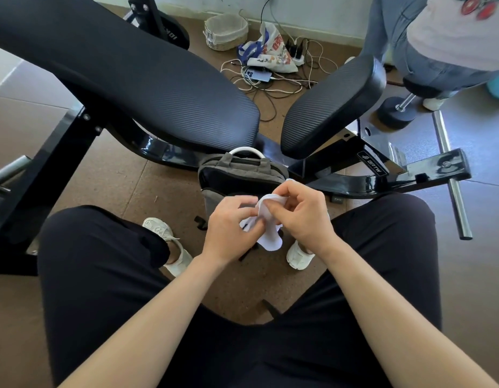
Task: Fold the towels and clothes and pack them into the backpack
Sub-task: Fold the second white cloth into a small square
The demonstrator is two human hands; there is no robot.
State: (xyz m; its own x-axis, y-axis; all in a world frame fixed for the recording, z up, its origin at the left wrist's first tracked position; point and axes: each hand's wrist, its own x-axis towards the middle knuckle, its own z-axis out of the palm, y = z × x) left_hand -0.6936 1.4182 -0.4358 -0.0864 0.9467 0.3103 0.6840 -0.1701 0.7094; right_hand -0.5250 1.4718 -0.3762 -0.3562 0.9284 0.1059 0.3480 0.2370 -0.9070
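Note:
A small white sock-like cloth (266, 239) hangs between my hands, above my knees. My left hand (231, 228) pinches its left side and my right hand (301, 214) pinches its upper part with thumb and fingers. Just beyond my hands stands the grey backpack (239, 172) on the floor, its top unzipped and dark inside, with a white handle (246, 150) above it. The lower front of the backpack is hidden behind my hands.
A black weight bench (136, 79) with a second pad (332, 105) stretches across behind the backpack. Cables, a phone (256, 75), a printed bag (273, 49) and a basket (225, 30) lie on the floor beyond. Another person (444, 43) stands at the top right near a dumbbell (396, 110).

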